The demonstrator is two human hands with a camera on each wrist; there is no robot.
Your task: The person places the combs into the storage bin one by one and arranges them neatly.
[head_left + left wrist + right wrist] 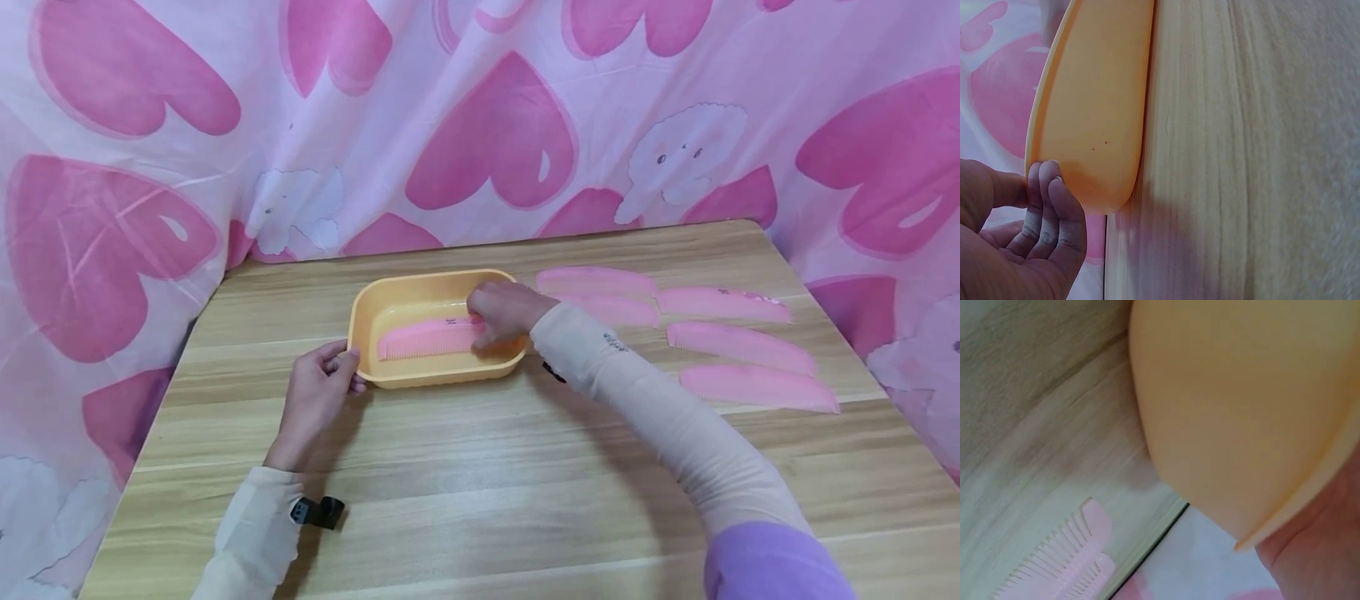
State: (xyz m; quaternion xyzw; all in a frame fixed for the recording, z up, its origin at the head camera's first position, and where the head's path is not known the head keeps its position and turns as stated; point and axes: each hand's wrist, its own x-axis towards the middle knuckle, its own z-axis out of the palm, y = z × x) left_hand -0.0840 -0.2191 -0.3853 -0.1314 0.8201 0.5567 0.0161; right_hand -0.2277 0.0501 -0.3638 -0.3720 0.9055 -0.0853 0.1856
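A yellow plastic basin (442, 381) stands on the table, its long side toward me. My left hand (318, 392) pinches the basin's left rim, thumb above and fingers along the outer wall, as the left wrist view also shows. Inside the basin a pink comb (423, 342) lies lengthwise with its teeth toward me. My right hand (504, 312) reaches over the basin's right end, fingers curled at the comb's right end and gripping it. In the right wrist view the basin wall (1229, 412) hides the fingers and the held comb.
On the wooden table (450, 500), several more pink combs lie to the right. Two combs (596, 279) are partly behind the right forearm; other combs (742, 346) form a column further right. A pink heart-patterned curtain (495, 133) hangs behind the table.
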